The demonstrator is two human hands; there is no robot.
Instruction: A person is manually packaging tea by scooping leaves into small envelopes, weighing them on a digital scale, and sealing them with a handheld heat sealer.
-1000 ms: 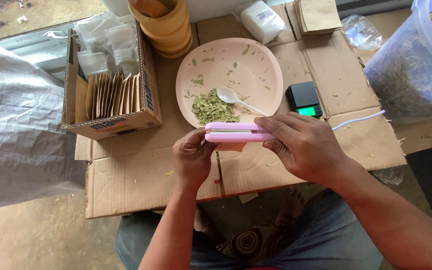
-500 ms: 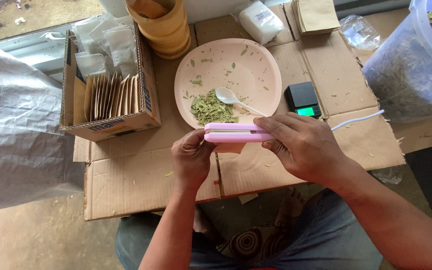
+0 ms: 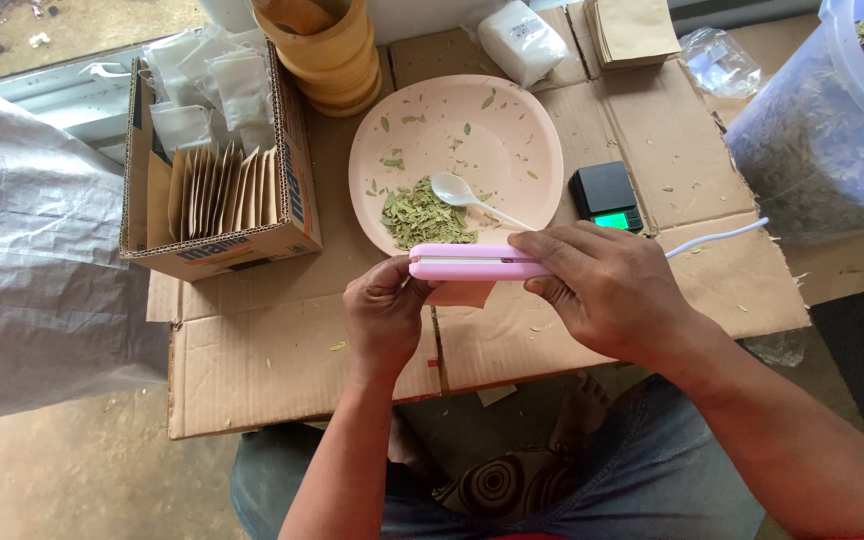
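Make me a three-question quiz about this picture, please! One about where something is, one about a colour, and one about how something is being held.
1. Where does the white spoon lie?
A. In the cardboard box
B. On the pink plate
C. On the small scale

2. What colour is the clamp tool in the hands?
A. Pink
B. Green
C. Black

3. How is the brown pouch held?
A. Lying loose on the plate
B. Pinched in the closed tool
C. Standing in the box

Answers: 1 B, the spoon rests beside the dried leaves. 2 A, its body is pink. 3 B, the right hand presses the tool shut while the left hand steadies the pouch's end.
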